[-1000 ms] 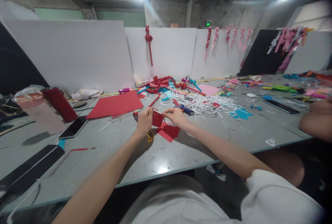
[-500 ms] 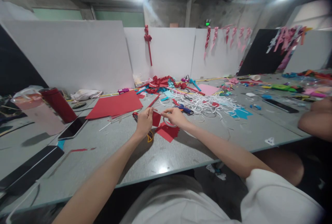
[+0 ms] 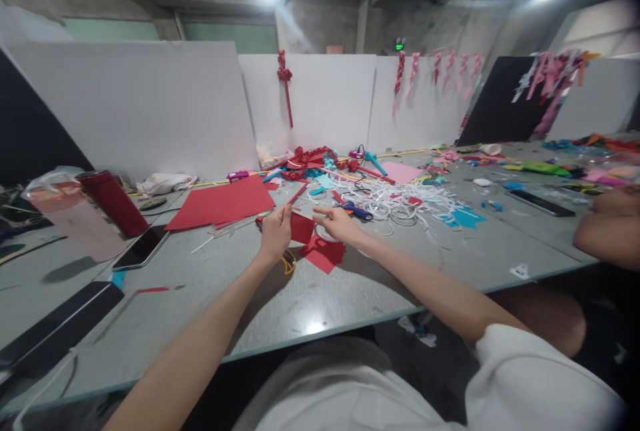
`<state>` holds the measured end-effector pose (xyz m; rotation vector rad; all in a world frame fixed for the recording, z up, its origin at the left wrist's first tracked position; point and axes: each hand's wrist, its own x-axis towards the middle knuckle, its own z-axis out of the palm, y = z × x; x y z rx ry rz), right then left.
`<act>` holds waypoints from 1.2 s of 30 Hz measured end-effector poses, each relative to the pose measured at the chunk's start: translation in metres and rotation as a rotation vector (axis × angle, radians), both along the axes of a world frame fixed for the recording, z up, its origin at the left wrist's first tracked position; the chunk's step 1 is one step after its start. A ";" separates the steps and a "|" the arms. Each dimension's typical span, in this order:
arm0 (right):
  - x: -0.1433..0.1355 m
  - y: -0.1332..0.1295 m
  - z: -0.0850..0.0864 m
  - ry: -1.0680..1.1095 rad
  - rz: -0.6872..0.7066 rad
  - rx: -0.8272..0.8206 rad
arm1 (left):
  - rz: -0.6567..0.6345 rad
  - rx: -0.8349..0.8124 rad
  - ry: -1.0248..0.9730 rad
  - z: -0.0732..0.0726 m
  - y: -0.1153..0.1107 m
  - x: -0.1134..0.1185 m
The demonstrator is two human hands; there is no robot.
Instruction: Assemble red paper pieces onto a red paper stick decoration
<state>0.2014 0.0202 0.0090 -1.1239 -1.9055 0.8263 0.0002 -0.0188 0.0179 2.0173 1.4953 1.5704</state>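
1. Being pinched at its left side, a small red card (image 3: 303, 228) is held just above the surface (image 3: 280, 304) by the left hand (image 3: 277, 231), its thumb and fingers closed together. By this grip the right side of the card seems to be left free.

2. The right hand (image 3: 339, 224) is brought to the card's right corner, thumb and forefinger set only narrowly apart. Whether the corner is touched, or anything thin is held, cannot be told. By being faced like this, the card can probably be worked from both sides.

3. Loose red pieces (image 3: 324, 256) are laid under and just nearer than the card, between its place and the near edge of the surface, presumably for easy reach.

4. A yellow loop (image 3: 289, 263) is partly covered by the left hand; what it belongs to cannot be told.

5. Large red sheets (image 3: 225, 203) are spread toward the far edge, left of the hands, apparently out of the working spot. White strips (image 3: 400, 203) are heaped on the right, with a blue tool (image 3: 357, 211) placed beside them.

6. A phone (image 3: 143, 246) and a red flask (image 3: 113, 203) are stood or laid toward the left end, seemingly clear of both arms.
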 end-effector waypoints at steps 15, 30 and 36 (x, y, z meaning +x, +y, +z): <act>0.000 -0.003 0.002 0.013 0.067 0.124 | -0.018 -0.043 -0.081 -0.001 0.005 -0.003; 0.003 0.002 0.002 0.001 0.113 0.133 | -0.062 -0.053 -0.099 -0.001 0.005 -0.003; 0.007 0.007 -0.004 0.021 0.133 0.127 | 0.025 -0.001 -0.094 0.002 0.005 -0.007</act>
